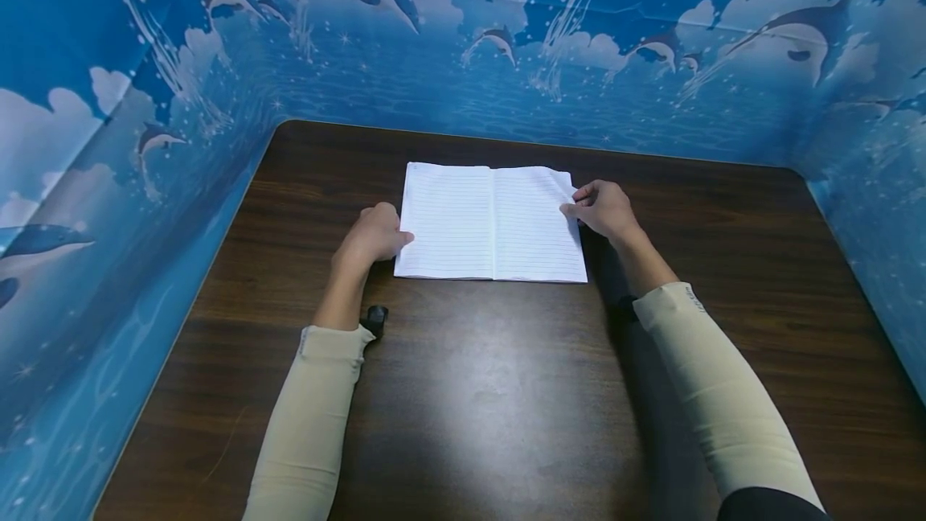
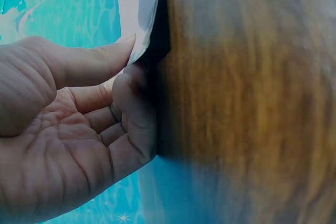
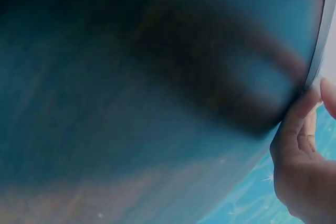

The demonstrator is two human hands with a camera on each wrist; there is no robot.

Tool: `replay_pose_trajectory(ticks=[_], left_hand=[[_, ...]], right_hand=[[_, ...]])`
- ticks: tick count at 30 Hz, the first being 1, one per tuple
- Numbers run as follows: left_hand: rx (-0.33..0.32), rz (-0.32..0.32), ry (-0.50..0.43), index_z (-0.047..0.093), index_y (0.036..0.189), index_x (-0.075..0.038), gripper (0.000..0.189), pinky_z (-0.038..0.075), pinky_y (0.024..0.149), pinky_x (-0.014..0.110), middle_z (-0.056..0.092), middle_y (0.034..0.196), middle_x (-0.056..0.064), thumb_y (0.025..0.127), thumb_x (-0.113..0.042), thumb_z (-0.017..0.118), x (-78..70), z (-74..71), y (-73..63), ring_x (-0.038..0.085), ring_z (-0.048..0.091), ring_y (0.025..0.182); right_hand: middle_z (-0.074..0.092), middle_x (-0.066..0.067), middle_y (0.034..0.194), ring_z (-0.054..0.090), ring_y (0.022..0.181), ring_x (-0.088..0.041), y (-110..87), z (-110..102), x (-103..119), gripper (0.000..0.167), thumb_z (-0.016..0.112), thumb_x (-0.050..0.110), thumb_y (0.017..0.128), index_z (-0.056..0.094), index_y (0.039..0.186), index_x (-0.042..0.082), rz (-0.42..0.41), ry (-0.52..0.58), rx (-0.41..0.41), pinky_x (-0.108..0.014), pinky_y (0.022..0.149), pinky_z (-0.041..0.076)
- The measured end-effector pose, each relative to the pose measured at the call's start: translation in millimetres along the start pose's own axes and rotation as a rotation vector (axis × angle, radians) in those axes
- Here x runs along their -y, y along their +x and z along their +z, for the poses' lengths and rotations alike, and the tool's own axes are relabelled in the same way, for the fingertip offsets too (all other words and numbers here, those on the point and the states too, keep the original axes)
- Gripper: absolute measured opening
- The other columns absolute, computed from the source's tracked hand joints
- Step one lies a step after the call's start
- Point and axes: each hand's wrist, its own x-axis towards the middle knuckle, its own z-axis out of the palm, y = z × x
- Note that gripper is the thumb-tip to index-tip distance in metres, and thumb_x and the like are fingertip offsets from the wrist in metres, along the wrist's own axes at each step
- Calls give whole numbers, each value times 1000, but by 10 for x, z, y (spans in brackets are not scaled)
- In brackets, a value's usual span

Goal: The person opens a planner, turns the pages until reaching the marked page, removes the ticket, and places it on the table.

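Observation:
An open notebook with blank ruled pages lies spread on the dark table, its fold running down the middle. At its left edge my left hand pinches the pages, thumb on top and curled fingers beneath. The left wrist view shows that thumb and the fingers closing on the notebook's edge. My right hand pinches the right edge near the upper corner, where the page bends up slightly. In the right wrist view, part of the right hand appears at the notebook's edge.
The brown wood-grain table has rounded far corners. A blue backdrop printed with dolphins and clouds rises along its back and sides. A small black object shows at the left wrist, by the sleeve cuff.

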Motion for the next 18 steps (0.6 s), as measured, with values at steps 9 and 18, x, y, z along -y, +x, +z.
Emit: replay_pose_trajectory(ticks=[9,18], left_hand=[[9,-6,4,57,94,0,24,41,65,32,47,87,13,110,-17,60,-11,-8,9,22,46,70],[17,-13,4,58,92,-1,24,40,63,32,48,85,13,110,-16,60,-25,-8,-2,21,45,68]], right_hand=[[59,-17,130,59,109,-29,50,-76,-23,35,74,32,104,65,121,3,143,164,38,-42,101,52],[58,-11,133,56,117,-26,52,-184,-30,50,78,40,99,65,132,5,217,345,126,-41,116,50]])
